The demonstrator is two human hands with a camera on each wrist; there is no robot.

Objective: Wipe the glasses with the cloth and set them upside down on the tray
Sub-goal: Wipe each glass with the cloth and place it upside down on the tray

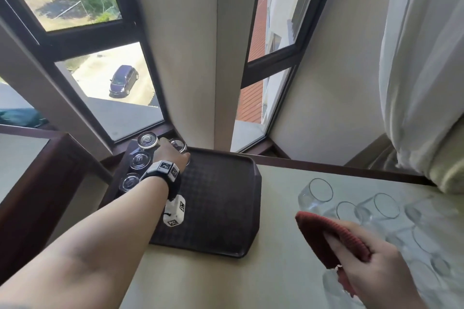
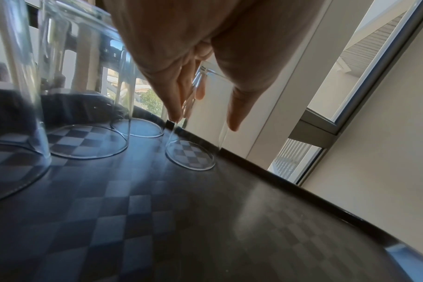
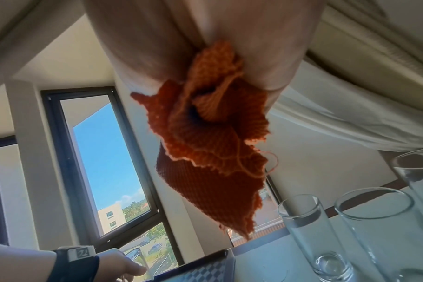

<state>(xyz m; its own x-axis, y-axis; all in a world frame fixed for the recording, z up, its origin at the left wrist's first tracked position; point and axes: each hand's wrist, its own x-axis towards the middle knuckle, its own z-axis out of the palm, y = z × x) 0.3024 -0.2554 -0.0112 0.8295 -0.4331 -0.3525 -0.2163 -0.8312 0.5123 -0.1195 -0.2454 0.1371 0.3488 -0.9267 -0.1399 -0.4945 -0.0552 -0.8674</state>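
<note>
Left hand [image 2: 200, 63] at the upper middle of the left wrist view, fingers and thumb curved round an upturned clear drinking glass [image 2: 193, 152] standing mouth down at the far edge of the dark checker-textured plastic tray [image 1: 221, 198], beside three more inverted glasses [image 1: 138, 160]. Right hand [image 1: 371, 266] at lower right of the head view, pinching a bunched rust-red knitted cloth [image 1: 329, 236] above upright clear glasses [image 1: 381, 211] on the pale tabletop [image 1: 276, 183].

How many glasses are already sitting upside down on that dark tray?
4: three in a row along the tray's left edge, and a fourth at the far edge under the left hand. None seem hidden.
</note>
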